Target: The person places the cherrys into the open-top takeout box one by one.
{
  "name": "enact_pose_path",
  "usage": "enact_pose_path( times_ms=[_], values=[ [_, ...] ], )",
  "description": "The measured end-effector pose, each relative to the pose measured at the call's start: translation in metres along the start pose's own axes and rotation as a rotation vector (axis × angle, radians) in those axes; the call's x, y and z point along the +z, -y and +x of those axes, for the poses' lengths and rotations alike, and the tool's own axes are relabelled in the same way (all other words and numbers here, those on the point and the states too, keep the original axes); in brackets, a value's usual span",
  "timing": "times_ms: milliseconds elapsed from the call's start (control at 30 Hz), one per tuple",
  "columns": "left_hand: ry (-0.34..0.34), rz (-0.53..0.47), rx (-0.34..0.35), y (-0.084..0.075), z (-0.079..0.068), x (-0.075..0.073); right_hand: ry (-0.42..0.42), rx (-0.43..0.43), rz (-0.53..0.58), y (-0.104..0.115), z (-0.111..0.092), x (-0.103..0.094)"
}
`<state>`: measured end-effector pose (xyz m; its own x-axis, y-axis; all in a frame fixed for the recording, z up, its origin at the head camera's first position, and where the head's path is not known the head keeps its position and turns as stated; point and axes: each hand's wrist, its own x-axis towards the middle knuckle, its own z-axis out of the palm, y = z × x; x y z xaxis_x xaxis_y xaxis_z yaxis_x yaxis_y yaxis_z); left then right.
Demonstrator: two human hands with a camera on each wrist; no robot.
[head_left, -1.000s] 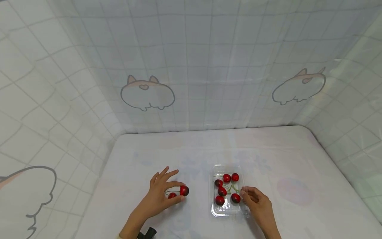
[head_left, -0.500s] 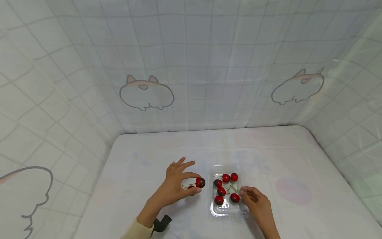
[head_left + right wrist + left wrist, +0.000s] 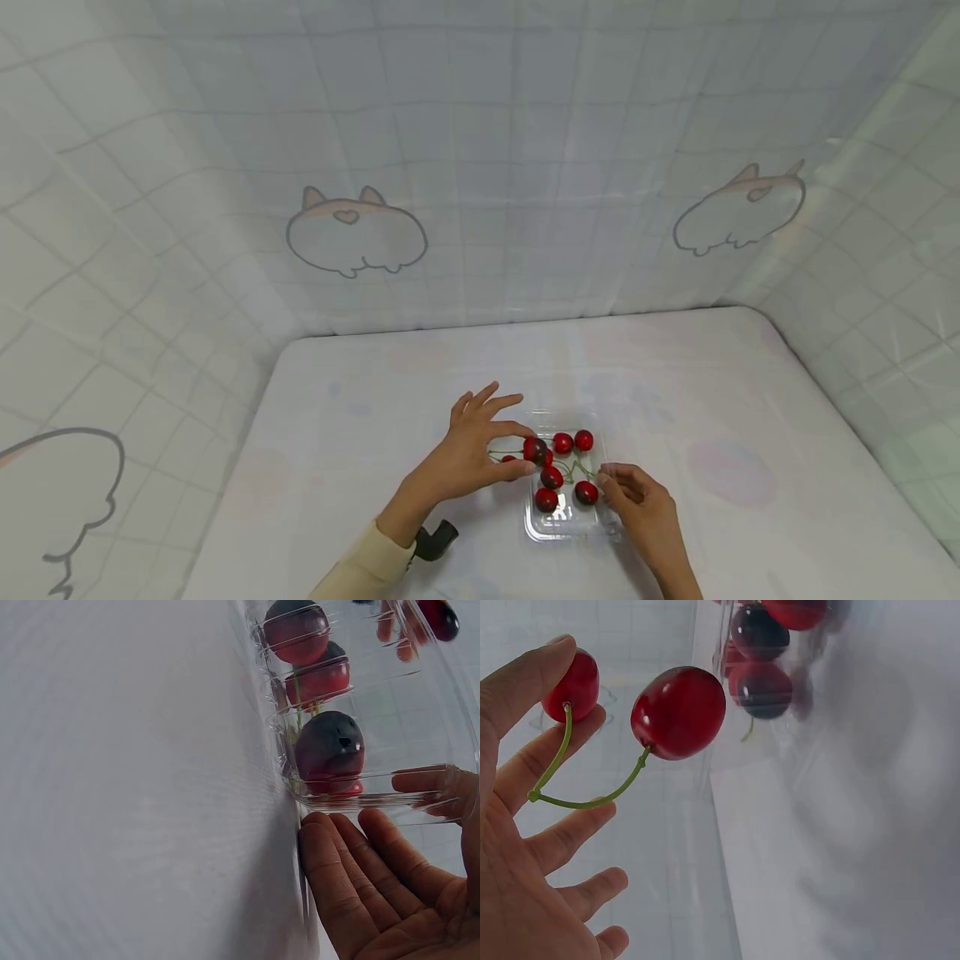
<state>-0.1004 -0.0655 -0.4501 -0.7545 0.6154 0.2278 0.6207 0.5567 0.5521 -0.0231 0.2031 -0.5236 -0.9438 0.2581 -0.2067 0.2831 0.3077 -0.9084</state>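
My left hand (image 3: 467, 457) pinches a red cherry (image 3: 576, 688) between thumb and forefinger, its other fingers spread. A green forked stem joins it to a second cherry (image 3: 679, 714), which hangs free. In the head view the pinched cherry overlaps the left side of a clear plastic box (image 3: 573, 532). Several dark-red cherries with green stems lie inside the box, one of them (image 3: 587, 492) near its right side. My right hand (image 3: 647, 510) holds the box's right edge, with the thumb over the rim and the fingers (image 3: 330, 874) against the outer wall.
A pale patterned cloth covers the table (image 3: 360, 467). White checked curtains (image 3: 480, 183) with animal drawings stand behind and at both sides. A black curved piece (image 3: 437, 540) sits at my left wrist, below a cream sleeve (image 3: 367, 567).
The left hand has carried the cherry pair rightward and slightly up, from the bare cloth to the box's left side. The right hand keeps its hold on the box edge.
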Motion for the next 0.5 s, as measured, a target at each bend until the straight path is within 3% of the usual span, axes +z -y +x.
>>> enact_pose_path(
  times_ms=[500],
  values=[
    [0.079,-0.003,0.049,-0.015,0.039,0.021,0.005,-0.059,0.065,-0.004,0.003,-0.004]
  ],
)
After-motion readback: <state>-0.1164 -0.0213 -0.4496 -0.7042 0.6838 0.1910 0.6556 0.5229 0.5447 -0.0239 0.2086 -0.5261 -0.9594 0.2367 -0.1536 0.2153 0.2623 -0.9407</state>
